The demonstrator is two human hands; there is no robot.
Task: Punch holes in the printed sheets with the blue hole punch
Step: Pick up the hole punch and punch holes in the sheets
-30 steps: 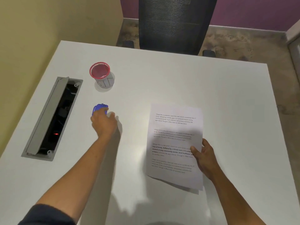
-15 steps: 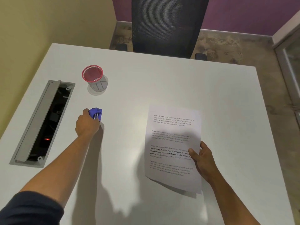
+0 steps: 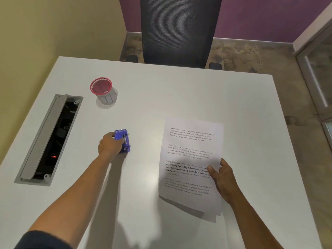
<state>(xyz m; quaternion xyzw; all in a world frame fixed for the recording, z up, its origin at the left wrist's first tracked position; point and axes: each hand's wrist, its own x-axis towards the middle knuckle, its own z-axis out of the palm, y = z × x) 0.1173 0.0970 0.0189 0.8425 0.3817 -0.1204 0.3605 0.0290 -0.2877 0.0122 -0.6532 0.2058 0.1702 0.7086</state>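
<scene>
The blue hole punch [image 3: 123, 141] is left of the table's middle, tipped so its metal parts face right, and my left hand [image 3: 109, 145] is closed around its left side. The printed sheets [image 3: 190, 159], white with several blocks of text, are held slightly above the white table [image 3: 179, 90] on the right. My right hand [image 3: 222, 175] grips their right edge, thumb on top. The lower corner of the sheets casts a shadow on the table.
A red-rimmed mesh cup [image 3: 103, 89] stands at the back left. An open grey cable hatch [image 3: 48, 139] runs along the table's left side. A black mesh chair [image 3: 179, 29] stands behind the far edge. A glass door [image 3: 318, 72] is at the right.
My left hand has closed on the hole punch and turned it, bringing it slightly toward the sheets. The sheets stay held in my right hand.
</scene>
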